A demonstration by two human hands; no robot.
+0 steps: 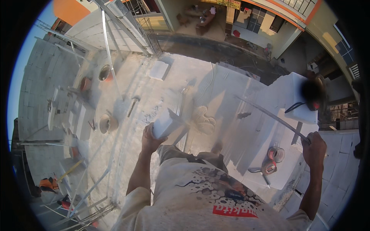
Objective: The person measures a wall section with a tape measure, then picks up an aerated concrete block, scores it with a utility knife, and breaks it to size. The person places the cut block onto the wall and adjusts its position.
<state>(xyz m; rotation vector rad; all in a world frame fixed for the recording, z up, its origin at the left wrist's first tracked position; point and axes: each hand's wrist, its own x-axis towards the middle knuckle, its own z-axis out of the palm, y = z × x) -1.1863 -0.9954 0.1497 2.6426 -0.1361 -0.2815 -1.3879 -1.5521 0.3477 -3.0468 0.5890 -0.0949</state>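
Observation:
My left hand (pixel 151 139) is closed around a pale, light building block piece (pixel 166 125), held up in front of my body above the floor. Out to the right, my right hand (pixel 314 148) grips the near end of a long, thin grey blade-like tool (pixel 271 115), which slants away to the far left. Whether it is a saw seen on edge I cannot tell. Below that tool, a clear glass jar (pixel 278 155) and a red-and-dark round container (pixel 269 166) stand on a pale surface.
A hammer (pixel 133 106) lies on the dusty floor beside a bucket (pixel 108 123). Another block (pixel 160 70) lies farther off. More blocks (pixel 83 119) stand at left near metal poles (pixel 110 48). A large white block (pixel 298 100) sits at right, near the floor's edge.

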